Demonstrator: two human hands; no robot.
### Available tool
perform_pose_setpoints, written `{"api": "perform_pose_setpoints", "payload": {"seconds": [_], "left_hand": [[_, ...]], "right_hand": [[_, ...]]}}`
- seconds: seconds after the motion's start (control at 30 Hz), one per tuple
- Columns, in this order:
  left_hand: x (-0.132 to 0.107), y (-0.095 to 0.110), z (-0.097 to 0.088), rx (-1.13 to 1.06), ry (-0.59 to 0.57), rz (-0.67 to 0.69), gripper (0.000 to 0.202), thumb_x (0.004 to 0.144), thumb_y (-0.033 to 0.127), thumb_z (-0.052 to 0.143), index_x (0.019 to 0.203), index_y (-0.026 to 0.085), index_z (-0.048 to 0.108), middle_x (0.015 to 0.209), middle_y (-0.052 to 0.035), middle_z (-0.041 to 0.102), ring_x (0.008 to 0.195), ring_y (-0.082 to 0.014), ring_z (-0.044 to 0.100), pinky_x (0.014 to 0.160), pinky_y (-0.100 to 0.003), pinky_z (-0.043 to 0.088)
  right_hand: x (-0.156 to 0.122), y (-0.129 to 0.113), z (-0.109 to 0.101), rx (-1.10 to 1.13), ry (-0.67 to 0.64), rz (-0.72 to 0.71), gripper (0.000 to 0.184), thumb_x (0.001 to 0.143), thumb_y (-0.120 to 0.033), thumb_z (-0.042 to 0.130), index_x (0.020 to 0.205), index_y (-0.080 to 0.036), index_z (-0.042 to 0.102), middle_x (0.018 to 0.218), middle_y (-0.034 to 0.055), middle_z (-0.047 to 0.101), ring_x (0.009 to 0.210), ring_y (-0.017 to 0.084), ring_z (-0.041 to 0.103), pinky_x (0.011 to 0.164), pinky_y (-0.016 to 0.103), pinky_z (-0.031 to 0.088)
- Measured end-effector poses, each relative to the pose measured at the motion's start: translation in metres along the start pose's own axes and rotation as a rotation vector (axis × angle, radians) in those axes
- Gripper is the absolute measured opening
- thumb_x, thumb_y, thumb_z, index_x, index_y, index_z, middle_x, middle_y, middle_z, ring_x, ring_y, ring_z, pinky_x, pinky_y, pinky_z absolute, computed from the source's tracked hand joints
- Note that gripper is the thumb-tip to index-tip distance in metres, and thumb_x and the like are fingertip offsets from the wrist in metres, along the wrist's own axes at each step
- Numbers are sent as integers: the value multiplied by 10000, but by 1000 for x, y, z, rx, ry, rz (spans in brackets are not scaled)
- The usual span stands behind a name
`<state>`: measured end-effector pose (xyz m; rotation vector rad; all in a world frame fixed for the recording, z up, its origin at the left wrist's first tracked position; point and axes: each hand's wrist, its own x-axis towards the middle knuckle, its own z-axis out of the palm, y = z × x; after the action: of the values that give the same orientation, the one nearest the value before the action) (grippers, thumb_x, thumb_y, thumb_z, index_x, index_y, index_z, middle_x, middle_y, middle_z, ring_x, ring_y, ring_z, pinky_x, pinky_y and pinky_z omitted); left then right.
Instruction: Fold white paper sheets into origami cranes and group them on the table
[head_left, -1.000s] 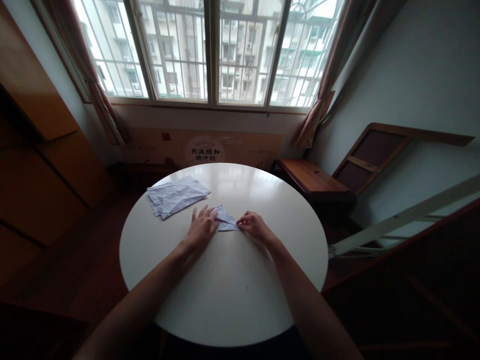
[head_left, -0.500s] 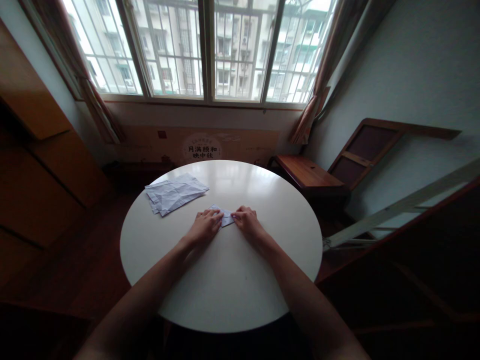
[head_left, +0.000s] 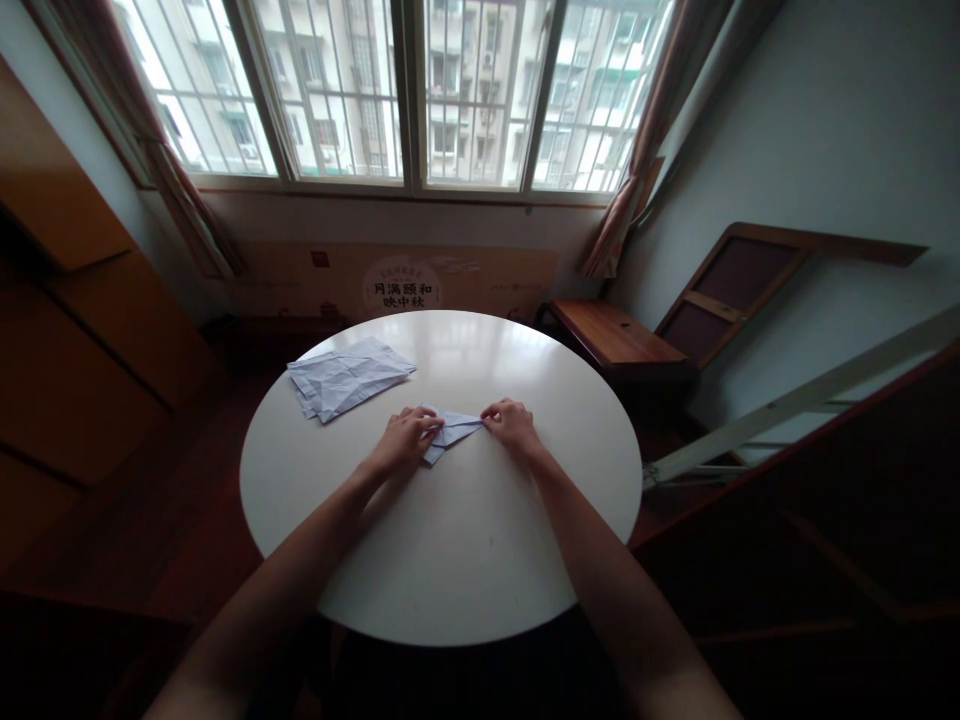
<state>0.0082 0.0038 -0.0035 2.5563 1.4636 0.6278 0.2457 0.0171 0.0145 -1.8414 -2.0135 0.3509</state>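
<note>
A small folded sheet of paper [head_left: 456, 428], pale and creased, lies on the white round table [head_left: 450, 560] between my hands. Its right end narrows to a point. My left hand [head_left: 407, 436] covers the paper's left part, fingers bent and closed on it near the fold. At the pointed right end, my right hand [head_left: 512, 424] pinches the tip between thumb and fingers. What lies under my left fingers is hidden.
Several creased sheets of paper [head_left: 351, 378] lie stacked at the table's back left. Behind the table stands a printed cardboard panel [head_left: 480, 275] below the barred window [head_left: 345, 90]. A wooden bench [head_left: 615, 332] is beyond the table's right edge.
My right hand has moved right, away from my left hand. More of the folded paper shows between them, now with a long point. The view has tilted slightly.
</note>
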Motion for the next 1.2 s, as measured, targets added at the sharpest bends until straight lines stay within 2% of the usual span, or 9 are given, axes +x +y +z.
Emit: {"api": "perform_pose_setpoints", "payload": {"seconds": [0.2, 0.43, 0.7, 0.8, 0.9, 0.97, 1.1, 1.2], "left_hand": [[0, -3, 2, -16, 15, 9, 273, 917, 287, 540, 1142, 285, 693, 1185, -54, 653, 1084, -244, 561, 942, -410, 440], [0, -2, 1, 10, 14, 9, 276, 914, 283, 539, 1143, 286, 693, 1189, -48, 654, 1084, -242, 564, 938, -402, 445], [0, 1, -2, 4, 3, -10, 282, 916, 277, 525, 1143, 277, 693, 1197, -51, 650, 1105, -249, 555, 946, -412, 435], [-2, 2, -5, -13, -12, -10, 298, 912, 368, 539, 1156, 275, 684, 1211, -56, 639, 1128, -256, 541, 966, -423, 418], [-4, 4, -8, -24, -26, 13, 445, 834, 544, 608, 1179, 270, 667, 1236, -66, 618, 1135, -277, 531, 977, -443, 401], [-5, 4, -10, -21, -30, 26, 546, 768, 606, 654, 1197, 269, 656, 1247, -74, 605, 1134, -287, 526, 977, -447, 395], [-5, 4, -10, -15, -39, 28, 516, 792, 562, 653, 1217, 270, 643, 1251, -80, 600, 1139, -289, 524, 983, -454, 386], [-4, 5, -9, -5, -51, 15, 480, 846, 530, 601, 1241, 259, 625, 1275, -91, 597, 1164, -301, 523, 983, -470, 386]], "right_hand": [[1, -3, 3, 43, 1, -6, 196, 819, -272, 611, 937, -292, 766, 1003, 40, 682, 936, 205, 613, 838, 326, 437], [2, -1, 6, 30, -10, -42, 196, 834, -257, 614, 926, -321, 774, 1067, 34, 668, 1014, 218, 593, 882, 329, 438], [0, 2, -4, -30, -5, 68, 211, 832, -281, 582, 926, -306, 769, 1085, 48, 667, 1040, 261, 576, 876, 369, 430], [0, 0, -3, -34, -2, 81, 239, 822, -285, 580, 984, -306, 755, 1097, 52, 660, 1056, 269, 565, 900, 385, 418], [0, -2, 0, -18, -33, 29, 290, 794, -330, 626, 1063, -305, 730, 1119, 59, 647, 1073, 273, 553, 921, 394, 409], [-1, -4, 2, -6, -49, -22, 318, 779, -332, 647, 1086, -300, 721, 1130, 61, 642, 1094, 276, 544, 932, 398, 405], [-1, -6, 4, 43, -51, -84, 353, 766, -246, 645, 1113, -279, 705, 1079, 53, 668, 1067, 258, 574, 927, 385, 419], [-1, -6, 5, 122, -36, -127, 342, 770, -172, 623, 1092, -251, 706, 1022, 40, 689, 955, 204, 631, 901, 341, 450]]}}
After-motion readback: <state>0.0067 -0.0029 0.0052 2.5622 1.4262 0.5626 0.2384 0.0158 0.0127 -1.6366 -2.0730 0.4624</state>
